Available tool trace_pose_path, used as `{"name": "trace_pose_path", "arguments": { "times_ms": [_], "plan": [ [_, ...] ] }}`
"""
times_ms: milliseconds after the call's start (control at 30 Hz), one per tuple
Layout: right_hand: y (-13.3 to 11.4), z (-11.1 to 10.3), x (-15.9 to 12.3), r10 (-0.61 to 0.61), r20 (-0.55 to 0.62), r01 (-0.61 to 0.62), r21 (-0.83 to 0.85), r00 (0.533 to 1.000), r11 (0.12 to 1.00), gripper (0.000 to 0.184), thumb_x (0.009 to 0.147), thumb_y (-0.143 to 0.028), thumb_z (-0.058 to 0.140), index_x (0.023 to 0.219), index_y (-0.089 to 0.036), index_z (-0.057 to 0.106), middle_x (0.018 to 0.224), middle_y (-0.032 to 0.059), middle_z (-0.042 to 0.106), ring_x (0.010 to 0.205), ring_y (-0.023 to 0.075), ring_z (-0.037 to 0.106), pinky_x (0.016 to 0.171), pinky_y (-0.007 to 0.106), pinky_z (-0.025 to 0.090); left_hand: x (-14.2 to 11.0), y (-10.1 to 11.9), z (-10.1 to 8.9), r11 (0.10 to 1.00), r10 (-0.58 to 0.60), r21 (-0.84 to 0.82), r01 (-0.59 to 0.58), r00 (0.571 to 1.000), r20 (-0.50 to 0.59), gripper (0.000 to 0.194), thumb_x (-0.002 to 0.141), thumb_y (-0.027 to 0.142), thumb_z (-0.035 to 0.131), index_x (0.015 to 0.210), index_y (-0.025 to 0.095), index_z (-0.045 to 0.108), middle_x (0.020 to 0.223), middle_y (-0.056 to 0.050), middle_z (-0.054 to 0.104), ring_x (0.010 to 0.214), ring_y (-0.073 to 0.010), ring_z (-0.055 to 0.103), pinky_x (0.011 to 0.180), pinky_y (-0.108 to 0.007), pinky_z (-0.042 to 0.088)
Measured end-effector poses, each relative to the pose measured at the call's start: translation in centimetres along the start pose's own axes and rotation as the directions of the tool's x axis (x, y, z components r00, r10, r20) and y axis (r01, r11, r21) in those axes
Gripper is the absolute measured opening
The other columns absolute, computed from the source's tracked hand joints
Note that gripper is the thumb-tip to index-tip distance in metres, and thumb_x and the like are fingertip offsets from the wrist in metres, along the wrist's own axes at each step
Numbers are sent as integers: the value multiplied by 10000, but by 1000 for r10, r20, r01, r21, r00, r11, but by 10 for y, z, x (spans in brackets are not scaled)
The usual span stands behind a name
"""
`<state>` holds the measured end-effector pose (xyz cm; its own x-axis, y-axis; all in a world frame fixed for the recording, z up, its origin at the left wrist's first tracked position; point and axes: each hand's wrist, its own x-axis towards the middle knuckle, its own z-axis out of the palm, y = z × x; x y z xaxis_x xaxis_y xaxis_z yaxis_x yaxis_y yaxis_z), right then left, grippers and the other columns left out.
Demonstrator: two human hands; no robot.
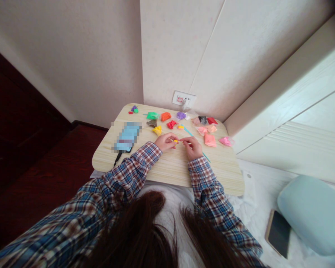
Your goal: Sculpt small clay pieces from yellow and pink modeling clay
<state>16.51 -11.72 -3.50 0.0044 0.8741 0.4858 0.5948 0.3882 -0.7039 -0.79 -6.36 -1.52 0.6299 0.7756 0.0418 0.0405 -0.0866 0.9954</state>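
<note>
My left hand [166,142] is closed, pinching a small yellow piece of modelling clay [176,141] between thumb and fingertips. Close against that piece, my right hand [192,147] has its thumb and index finger pressed together; whatever they hold is too small to make out. A light blue stick [187,130] lies just beyond the right hand, and a teal stick [206,157] shows on its near side; whether they are one tool is hidden. Past the fingers sits a small yellow and orange clay piece [181,127]. A yellow clay packet [157,130] rests beyond my left hand.
On the pale wooden table [167,167] lie several more clay packets, among them a green one [152,115] and a coral one [210,140]. Small purple, green and red clay shapes [134,109] sit far left. A blurred-screen device [127,137] with a cable lies left. A wall socket [184,98] is behind.
</note>
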Motion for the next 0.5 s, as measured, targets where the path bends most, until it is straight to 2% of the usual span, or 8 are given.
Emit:
{"name": "trace_pose_path", "arguments": {
  "times_ms": [500],
  "plan": [
    [-1,0,-1,66,8,-66,16,998,998,240,926,-357,492,963,-128,553,784,6,553,624,109,544,574,254,486,0,0,0,1000,2,31,-2,1000,-2,193,872,250,525,1001,108,548,895,-41,590,702,-117,585,616,-268,516]
  ]
}}
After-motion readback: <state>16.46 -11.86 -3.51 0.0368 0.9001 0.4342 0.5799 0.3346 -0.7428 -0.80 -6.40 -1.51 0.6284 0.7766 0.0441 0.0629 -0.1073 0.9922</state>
